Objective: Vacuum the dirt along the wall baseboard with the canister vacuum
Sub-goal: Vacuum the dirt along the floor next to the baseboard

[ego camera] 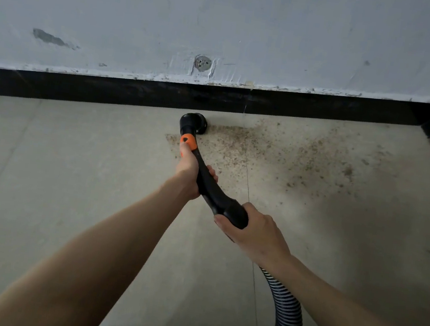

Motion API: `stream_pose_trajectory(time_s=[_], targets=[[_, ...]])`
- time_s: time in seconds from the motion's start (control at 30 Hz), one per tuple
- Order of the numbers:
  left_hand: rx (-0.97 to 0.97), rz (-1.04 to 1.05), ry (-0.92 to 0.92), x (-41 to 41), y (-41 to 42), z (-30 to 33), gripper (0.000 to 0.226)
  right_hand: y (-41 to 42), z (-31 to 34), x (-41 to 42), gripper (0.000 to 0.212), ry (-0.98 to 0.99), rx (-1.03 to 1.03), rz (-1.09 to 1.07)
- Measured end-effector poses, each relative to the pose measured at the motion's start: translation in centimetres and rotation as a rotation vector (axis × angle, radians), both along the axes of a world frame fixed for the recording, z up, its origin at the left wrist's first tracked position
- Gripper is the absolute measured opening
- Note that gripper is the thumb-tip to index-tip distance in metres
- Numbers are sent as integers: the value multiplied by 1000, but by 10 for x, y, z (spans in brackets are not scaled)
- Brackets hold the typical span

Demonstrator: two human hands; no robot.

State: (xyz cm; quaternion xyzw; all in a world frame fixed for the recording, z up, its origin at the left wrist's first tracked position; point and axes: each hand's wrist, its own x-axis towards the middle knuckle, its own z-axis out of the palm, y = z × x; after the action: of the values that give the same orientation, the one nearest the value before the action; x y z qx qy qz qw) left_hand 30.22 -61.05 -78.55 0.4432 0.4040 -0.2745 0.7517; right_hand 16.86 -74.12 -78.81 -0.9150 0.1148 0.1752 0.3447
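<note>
I grip the wand (207, 181) with both hands, left hand (189, 172) ahead, right hand (252, 228) behind, fingers wrapped round it. Its nozzle (193, 123) sits beside the baseboard (108, 93), dirt (277, 151) right of the nozzle.

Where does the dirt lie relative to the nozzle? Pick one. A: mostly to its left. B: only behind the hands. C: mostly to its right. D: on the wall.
C: the brown dirt spreads across the floor to the right of the nozzle, toward the corner.
</note>
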Motion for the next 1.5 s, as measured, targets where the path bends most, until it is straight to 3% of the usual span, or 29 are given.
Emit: stream_pose_trajectory(time_s=[0.27,0.43,0.8,1.5], targets=[[6,-125,-17,1,-42,4,86,-26,-5,-10,56,-34,34,-156],[29,-213,-26,-3,-65,6,71,-35,-14,-21,51,-30,33,-225],[2,-294,-23,-2,-82,6,72,-46,-13,-17,41,-35,86,-248],[46,200,10,6,67,2,69,49,0,46,47,-1,123,206]])
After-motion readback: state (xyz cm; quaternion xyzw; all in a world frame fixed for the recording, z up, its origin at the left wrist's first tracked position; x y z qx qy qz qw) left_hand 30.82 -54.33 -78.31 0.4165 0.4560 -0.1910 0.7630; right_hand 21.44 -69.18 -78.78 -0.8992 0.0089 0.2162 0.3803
